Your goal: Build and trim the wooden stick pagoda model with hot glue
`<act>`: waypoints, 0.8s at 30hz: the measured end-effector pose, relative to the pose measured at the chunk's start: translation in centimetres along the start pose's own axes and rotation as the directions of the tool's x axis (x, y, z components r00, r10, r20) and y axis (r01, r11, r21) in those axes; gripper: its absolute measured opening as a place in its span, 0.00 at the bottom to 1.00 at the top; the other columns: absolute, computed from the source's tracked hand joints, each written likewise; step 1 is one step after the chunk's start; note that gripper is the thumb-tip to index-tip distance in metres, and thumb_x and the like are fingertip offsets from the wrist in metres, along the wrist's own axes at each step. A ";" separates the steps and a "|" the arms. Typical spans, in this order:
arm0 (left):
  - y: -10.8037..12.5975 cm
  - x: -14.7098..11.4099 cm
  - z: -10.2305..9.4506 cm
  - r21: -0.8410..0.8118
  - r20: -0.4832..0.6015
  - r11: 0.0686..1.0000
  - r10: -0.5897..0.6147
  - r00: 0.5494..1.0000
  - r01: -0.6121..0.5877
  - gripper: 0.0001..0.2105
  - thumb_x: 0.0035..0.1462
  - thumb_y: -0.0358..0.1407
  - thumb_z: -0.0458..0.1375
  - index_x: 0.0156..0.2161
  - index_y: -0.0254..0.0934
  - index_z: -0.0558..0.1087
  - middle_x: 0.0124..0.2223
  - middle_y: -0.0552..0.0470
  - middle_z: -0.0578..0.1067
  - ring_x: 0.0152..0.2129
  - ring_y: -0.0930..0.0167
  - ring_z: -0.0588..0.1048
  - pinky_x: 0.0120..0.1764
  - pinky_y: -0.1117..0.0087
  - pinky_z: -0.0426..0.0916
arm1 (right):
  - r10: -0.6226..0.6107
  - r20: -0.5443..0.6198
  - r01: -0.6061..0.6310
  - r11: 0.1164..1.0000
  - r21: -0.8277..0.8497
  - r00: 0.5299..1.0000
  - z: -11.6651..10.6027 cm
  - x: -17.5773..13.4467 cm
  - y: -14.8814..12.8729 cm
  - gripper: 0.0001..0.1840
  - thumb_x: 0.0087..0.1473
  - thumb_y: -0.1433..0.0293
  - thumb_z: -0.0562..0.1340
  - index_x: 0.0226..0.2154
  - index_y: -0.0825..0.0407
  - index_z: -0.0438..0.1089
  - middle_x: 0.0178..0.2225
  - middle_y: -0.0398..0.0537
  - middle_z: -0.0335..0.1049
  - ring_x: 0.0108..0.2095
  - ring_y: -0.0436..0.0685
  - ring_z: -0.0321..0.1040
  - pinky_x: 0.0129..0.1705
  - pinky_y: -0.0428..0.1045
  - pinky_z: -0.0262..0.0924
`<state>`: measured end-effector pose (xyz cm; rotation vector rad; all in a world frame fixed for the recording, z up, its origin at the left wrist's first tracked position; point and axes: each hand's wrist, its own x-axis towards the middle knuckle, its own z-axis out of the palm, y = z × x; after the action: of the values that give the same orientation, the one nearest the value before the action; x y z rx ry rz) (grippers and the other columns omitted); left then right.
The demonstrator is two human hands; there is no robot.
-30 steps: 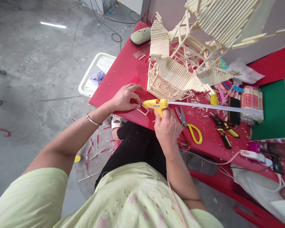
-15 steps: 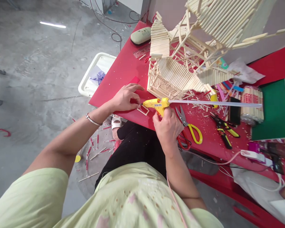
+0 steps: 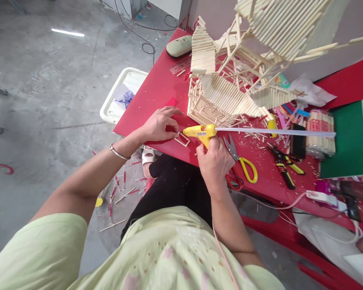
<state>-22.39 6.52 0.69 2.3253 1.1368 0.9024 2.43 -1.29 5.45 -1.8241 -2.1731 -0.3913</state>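
Observation:
My right hand (image 3: 216,161) is closed round the grip of a yellow hot glue gun (image 3: 201,133). A long clear glue stick (image 3: 275,131) sticks out of its back end to the right. The nozzle points left, close to the fingertips of my left hand (image 3: 161,125). Those fingertips are pinched on the far end of a small frame of wooden sticks (image 3: 185,143) at the table's near edge; part of the frame is hidden under them. Behind the gun stands a large model building of wooden sticks (image 3: 230,96), with slatted roofs.
On the red table (image 3: 151,96) lie yellow-handled scissors (image 3: 246,167), pliers (image 3: 284,169), bundled sticks (image 3: 320,131), a green board (image 3: 347,141) and a glasses case (image 3: 180,46). A white bin (image 3: 109,96) stands left. A pink cord (image 3: 222,253) runs past my right arm.
The glue gun has shifted very slightly right, its nozzle drawing back a little from my left fingertips. My left hand and the small frame stay where they were.

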 end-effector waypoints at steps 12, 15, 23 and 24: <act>0.2 0.0 -0.1 0.001 0.000 1.000 -0.006 1.000 0.006 0.06 0.55 0.39 0.66 0.36 0.41 0.84 0.65 0.46 0.74 0.63 0.53 0.70 0.64 0.48 0.64 | -0.025 0.005 0.025 0.999 0.046 1.000 0.1 -0.2 0.0 0.14 0.66 0.67 0.57 0.48 0.55 0.73 0.40 0.56 0.78 0.34 0.59 0.73 0.32 0.51 0.54; 0.3 0.0 -0.2 0.003 -0.001 1.000 -0.008 1.000 0.008 0.08 0.56 0.39 0.66 0.40 0.40 0.83 0.65 0.45 0.74 0.63 0.53 0.70 0.65 0.48 0.64 | -0.029 -0.019 0.030 0.998 0.057 0.999 0.1 -0.2 0.1 0.12 0.66 0.67 0.57 0.45 0.55 0.74 0.39 0.56 0.78 0.33 0.58 0.73 0.32 0.51 0.54; 0.2 -0.1 0.0 0.018 -0.011 1.000 0.003 1.000 -0.003 0.13 0.57 0.39 0.66 0.47 0.42 0.83 0.65 0.45 0.73 0.63 0.53 0.70 0.65 0.48 0.63 | 0.043 -0.032 -0.039 0.992 0.122 0.999 0.7 -0.6 0.2 0.23 0.67 0.53 0.60 0.50 0.55 0.74 0.41 0.58 0.79 0.37 0.62 0.76 0.33 0.51 0.59; 0.2 -0.1 0.0 0.021 -0.012 1.000 0.010 1.000 -0.010 0.12 0.57 0.40 0.66 0.47 0.42 0.84 0.65 0.45 0.74 0.63 0.53 0.70 0.65 0.48 0.64 | 0.059 -0.039 -0.053 0.989 0.138 0.998 0.7 -0.7 0.3 0.26 0.66 0.50 0.60 0.50 0.55 0.74 0.41 0.59 0.79 0.37 0.63 0.76 0.34 0.51 0.60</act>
<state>-22.37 6.31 0.77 2.3477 1.1454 0.9135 2.84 -1.64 4.56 -1.7808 -2.0617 -0.2594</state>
